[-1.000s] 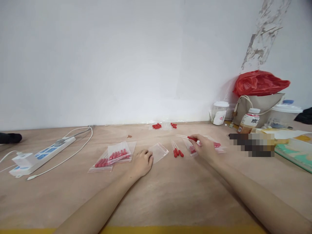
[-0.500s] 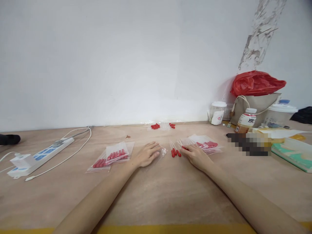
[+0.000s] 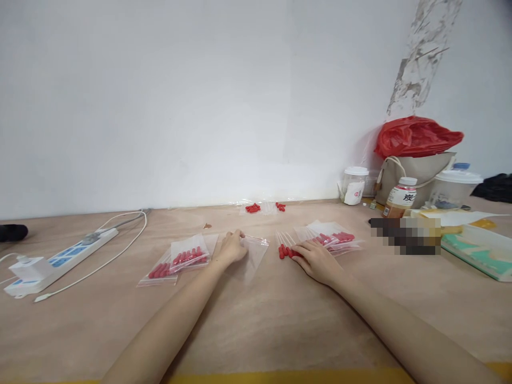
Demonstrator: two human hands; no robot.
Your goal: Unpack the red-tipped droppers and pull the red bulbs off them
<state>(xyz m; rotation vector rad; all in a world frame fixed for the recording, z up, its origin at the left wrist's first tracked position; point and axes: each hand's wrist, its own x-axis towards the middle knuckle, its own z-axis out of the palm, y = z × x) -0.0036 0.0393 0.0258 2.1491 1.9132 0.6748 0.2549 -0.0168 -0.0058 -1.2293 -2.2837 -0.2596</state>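
My left hand (image 3: 232, 248) pinches the top left corner of an empty clear zip bag (image 3: 253, 256) that lies flat on the wooden table (image 3: 260, 314). My right hand (image 3: 318, 260) rests on the table with its fingers closed over the red-bulbed droppers (image 3: 285, 246) lying loose between the two hands. Just beyond my right hand is a heap of clear bags holding red droppers (image 3: 332, 236). Left of my left hand lie two filled bags of red droppers (image 3: 182, 257).
A white power strip (image 3: 60, 257) with a cable lies at the left. Loose red caps (image 3: 264, 207) sit by the wall. At the right stand a lidded cup (image 3: 354, 185), a drink bottle (image 3: 400, 198), a bag with red plastic (image 3: 418, 157) and a green-edged board (image 3: 480, 249).
My right hand came down from the bag heap and moved left onto the loose droppers. My left hand went from flat on the empty bag to pinching its corner.
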